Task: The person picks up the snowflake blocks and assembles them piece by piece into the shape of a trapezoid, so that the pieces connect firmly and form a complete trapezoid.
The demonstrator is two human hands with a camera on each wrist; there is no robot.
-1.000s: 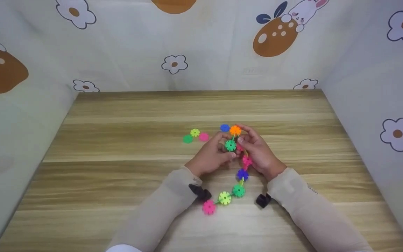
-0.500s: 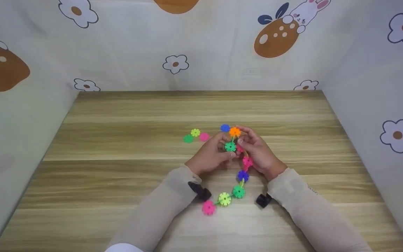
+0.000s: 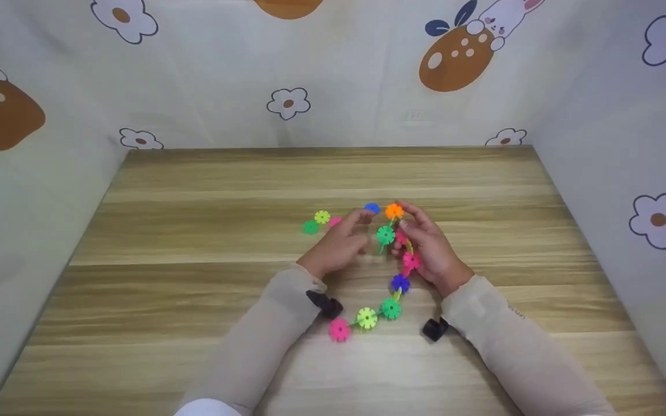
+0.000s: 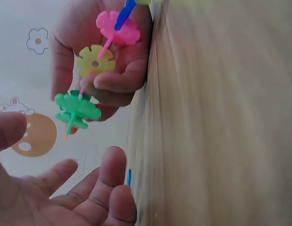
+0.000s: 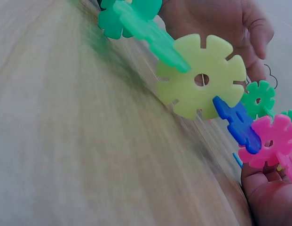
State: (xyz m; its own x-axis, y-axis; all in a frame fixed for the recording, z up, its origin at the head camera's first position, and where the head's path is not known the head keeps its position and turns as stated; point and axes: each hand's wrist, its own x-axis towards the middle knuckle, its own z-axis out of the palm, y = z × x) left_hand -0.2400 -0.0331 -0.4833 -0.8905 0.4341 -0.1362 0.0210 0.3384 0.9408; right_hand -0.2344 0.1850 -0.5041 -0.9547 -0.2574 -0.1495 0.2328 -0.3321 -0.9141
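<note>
A chain of slotted flower-shaped plastic discs hangs from my right hand (image 3: 434,254), whose fingers and thumb grip its upper part. Orange (image 3: 394,211) and green discs (image 3: 385,235) show at the gripped end. Below them the chain passes a dark blue disc (image 3: 400,283) and curves left to a pink disc (image 3: 339,330). My left hand (image 3: 336,245) is apart from the chain, its fingers spread and holding nothing in the left wrist view. Its fingertips are nearest a loose blue disc (image 3: 372,208), partly covered in the head view.
Loose yellow (image 3: 322,217), green (image 3: 310,227) and pink discs (image 3: 335,221) lie on the wooden table (image 3: 194,231), left of the blue one. Patterned cloth walls (image 3: 344,63) stand round the table. A black wrist camera (image 3: 436,329) sits by the right cuff.
My left hand has let go of the chain's green end and moved left, toward the loose discs. The right hand keeps its grip, with the chain shifted slightly.
</note>
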